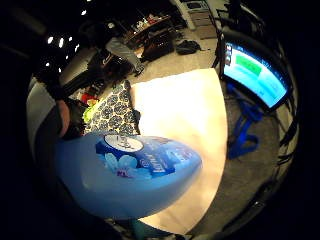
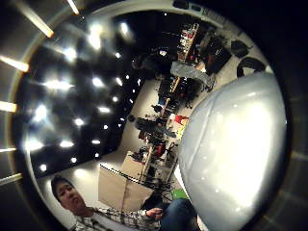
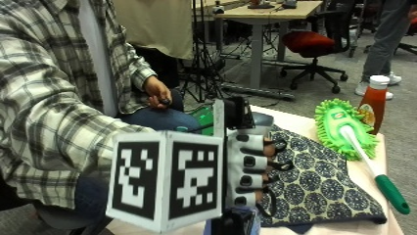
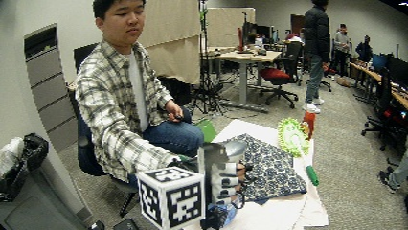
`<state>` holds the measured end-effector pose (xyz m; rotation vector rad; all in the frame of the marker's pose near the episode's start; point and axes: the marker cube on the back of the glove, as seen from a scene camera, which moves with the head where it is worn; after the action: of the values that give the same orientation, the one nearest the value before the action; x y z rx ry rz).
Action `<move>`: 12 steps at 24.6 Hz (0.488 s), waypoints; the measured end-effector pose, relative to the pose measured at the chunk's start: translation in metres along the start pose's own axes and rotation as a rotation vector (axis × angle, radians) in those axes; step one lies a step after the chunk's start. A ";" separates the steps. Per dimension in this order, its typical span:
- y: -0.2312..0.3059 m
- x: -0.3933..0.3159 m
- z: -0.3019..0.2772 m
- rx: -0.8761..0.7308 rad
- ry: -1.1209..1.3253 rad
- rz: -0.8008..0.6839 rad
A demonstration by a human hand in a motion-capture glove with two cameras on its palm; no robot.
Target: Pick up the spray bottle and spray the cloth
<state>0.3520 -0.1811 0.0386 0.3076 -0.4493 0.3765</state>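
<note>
Fingers [image 3: 251, 161] of the gloved right hand [image 3: 247, 169] are curled round the spray bottle [image 1: 127, 172], which is held up above the table [image 1: 185, 110]. The bottle's pale blue body and flowered label are seen close to the palm in the little finger side view, and its smooth pale side [image 2: 236, 149] fills much of the thumb side view. In the outside view the bottle is mostly hidden behind the hand. The patterned cloth [image 3: 312, 181] is spread flat on the table just beside the hand. A green fluffy duster [image 3: 342, 129] with a green handle is laid beside the cloth. A red sauce bottle [image 3: 373, 103] is stood upright near the duster. The bare hand [image 3: 158, 93] is rested on the person's lap.
</note>
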 end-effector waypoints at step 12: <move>-0.001 -0.066 0.023 -0.193 0.320 -0.166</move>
<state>0.2890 -0.2095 0.0272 0.0920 -0.1427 0.2125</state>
